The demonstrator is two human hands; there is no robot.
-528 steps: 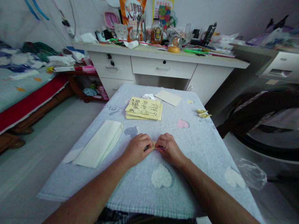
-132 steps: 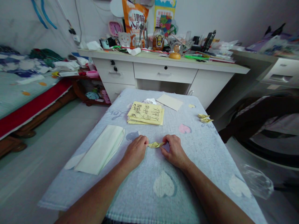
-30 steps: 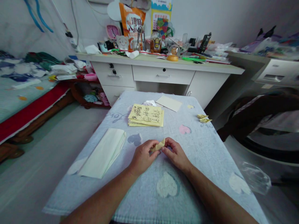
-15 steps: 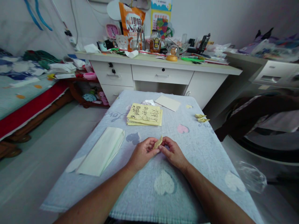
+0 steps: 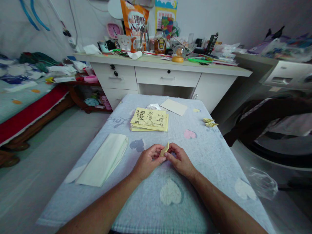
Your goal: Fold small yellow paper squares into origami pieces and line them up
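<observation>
A small folded piece of yellow paper is pinched between both hands over the middle of the cloth-covered table. My left hand grips it from the left, thumb in front and fingers behind. From the right, my right hand holds its edge with thumb and fingertips. Beyond the hands lies a stack of yellow paper sheets with handwriting in dark ink. Two small folded yellow paper pieces rest at the table's right edge.
A folded pale green sheet lies on the left of the table. At the far side are a cream card and crumpled white tissue. Behind stands a cluttered white desk; a washing machine is at the right.
The view has shifted slightly. Both hands keep hold of the folded yellow paper in nearly the same pose; nothing on the table has visibly moved.
</observation>
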